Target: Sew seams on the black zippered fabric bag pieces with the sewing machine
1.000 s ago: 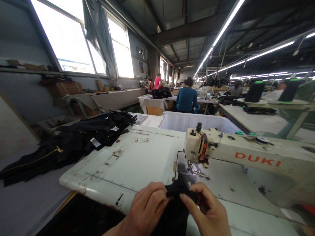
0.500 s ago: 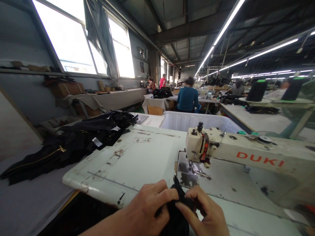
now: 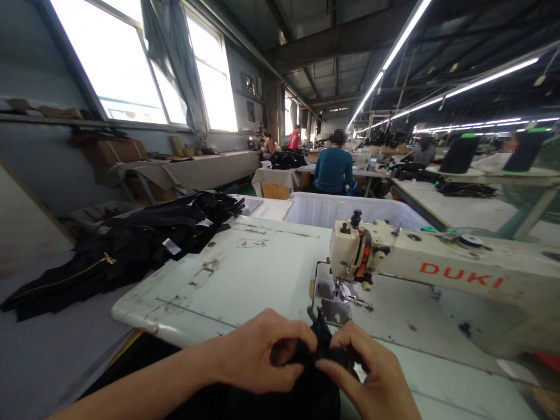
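Black fabric (image 3: 321, 385) hangs between my hands at the front edge of the sewing table, a pointed corner of it sticking up. My left hand (image 3: 266, 353) pinches its left side between thumb and bent fingers. On the other side, the thumb and fingers of my right hand (image 3: 371, 370) are closed on the same cloth. Just beyond the cloth stands the sewing machine (image 3: 437, 262), its needle and presser foot (image 3: 339, 291) over the metal plate with no fabric under them. The lower part of the cloth runs out of view.
A pile of black garments (image 3: 131, 233), one with a gold zip, lies left of the pale sewing table (image 3: 262, 262). Behind the machine stands a white plastic bin (image 3: 350, 204). Thread cones (image 3: 459, 154) are at the right. A person in blue (image 3: 333, 166) sits farther back.
My left hand has turned, its thumb and forefinger now wider apart in a loop, with more forearm showing. The fabric corner stands up more between the hands. My right hand has barely shifted.
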`<state>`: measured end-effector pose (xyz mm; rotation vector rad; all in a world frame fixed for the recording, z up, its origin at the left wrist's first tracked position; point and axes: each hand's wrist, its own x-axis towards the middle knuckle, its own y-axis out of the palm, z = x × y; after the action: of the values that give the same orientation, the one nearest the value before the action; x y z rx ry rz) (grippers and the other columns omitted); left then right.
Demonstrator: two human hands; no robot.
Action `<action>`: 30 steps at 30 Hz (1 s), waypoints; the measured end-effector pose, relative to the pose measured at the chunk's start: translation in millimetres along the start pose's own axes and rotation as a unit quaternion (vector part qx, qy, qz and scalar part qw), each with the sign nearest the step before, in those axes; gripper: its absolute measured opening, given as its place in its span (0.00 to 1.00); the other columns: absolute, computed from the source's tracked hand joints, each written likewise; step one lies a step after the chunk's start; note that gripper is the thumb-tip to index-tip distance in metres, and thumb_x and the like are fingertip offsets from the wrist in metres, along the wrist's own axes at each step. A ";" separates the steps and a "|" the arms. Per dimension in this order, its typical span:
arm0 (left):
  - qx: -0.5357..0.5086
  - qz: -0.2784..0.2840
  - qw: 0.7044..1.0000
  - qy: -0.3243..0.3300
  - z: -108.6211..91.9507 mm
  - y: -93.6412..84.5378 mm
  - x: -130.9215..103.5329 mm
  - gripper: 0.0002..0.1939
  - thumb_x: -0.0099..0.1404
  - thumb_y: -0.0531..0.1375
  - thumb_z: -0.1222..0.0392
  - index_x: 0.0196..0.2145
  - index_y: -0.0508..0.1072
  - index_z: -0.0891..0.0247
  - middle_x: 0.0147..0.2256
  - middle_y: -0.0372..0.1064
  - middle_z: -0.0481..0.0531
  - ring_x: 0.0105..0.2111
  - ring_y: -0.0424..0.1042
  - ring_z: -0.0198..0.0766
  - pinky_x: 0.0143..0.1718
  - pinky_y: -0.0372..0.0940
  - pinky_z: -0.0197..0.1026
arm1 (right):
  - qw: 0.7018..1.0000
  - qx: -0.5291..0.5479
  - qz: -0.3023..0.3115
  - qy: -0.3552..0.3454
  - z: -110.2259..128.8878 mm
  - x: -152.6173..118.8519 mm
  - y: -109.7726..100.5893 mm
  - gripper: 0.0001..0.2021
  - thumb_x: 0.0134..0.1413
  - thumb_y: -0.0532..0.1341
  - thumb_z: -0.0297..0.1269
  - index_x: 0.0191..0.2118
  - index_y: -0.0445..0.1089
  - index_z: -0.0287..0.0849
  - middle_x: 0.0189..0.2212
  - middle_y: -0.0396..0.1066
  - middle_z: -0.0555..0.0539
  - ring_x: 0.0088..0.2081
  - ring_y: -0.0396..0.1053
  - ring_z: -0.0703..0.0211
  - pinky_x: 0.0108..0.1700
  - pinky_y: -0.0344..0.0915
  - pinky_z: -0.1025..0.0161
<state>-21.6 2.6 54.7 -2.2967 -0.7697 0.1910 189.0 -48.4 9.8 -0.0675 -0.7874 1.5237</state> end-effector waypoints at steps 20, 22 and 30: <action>0.043 -0.170 0.984 0.005 10.5 19.8 -1.8 0.11 0.59 0.60 0.69 0.39 0.78 0.62 0.36 0.76 0.51 0.31 0.73 0.33 0.32 0.67 0.30 | 0.998 -0.034 -0.048 -0.013 -1.2 -0.8 0.8 0.10 0.54 0.64 0.39 0.27 0.64 0.45 0.23 0.62 0.55 0.23 0.61 0.66 0.26 0.59 0.71; 0.087 -0.178 0.979 0.039 12.4 25.0 -0.8 0.13 0.57 0.58 0.72 0.39 0.77 0.63 0.35 0.76 0.51 0.31 0.74 0.34 0.34 0.67 0.31 | 0.998 -0.045 -0.031 -0.045 -0.5 0.3 0.3 0.09 0.54 0.64 0.38 0.27 0.64 0.45 0.22 0.62 0.55 0.22 0.62 0.66 0.25 0.59 0.71; -0.130 -0.137 0.977 -0.096 3.9 9.6 10.8 0.05 0.63 0.54 0.63 0.34 0.70 0.65 0.27 0.70 0.48 0.17 0.69 0.29 0.17 0.59 0.28 | 0.999 0.016 -0.038 0.031 2.9 -0.1 -5.6 0.10 0.50 0.66 0.39 0.26 0.63 0.45 0.22 0.60 0.56 0.23 0.59 0.65 0.26 0.57 0.70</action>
<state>-9.6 5.6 46.2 -2.4038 -1.2661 0.1958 192.4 -50.2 14.8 -0.0595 -0.7076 1.4545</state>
